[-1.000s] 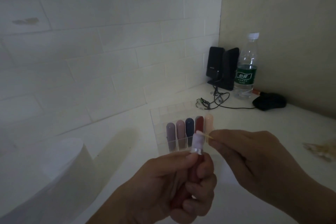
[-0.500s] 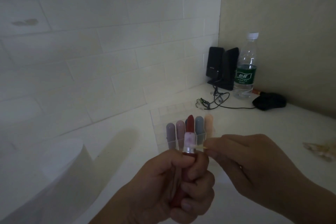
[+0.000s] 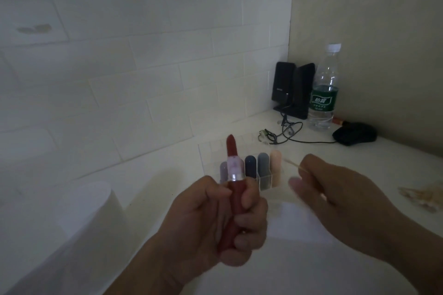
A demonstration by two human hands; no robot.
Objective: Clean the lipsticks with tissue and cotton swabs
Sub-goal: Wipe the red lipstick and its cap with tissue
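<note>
So the red lipstick (image 3: pixel 232 151) is twisted up, held upright in the left hand (image 3: pixel 215 218) wrapped round its tube. Right hand (image 3: pixel 340 203) pinches a cotton swab (image 3: pixel 291 163), just off to the side. I'd dab gently round the collar, not gouge the bullet.

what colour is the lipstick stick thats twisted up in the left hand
Dark red, clearest in the head view: the lipstick.

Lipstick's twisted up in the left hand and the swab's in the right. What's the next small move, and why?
Probably bring the cotton swab back left to the pale collar just below the red bullet of the lipstick. The left hand grips the tube upright with the bullet exposed, while the right hand pinches the swab off to the side, apart from the lipstick, so nothing is being wiped right now.
</note>
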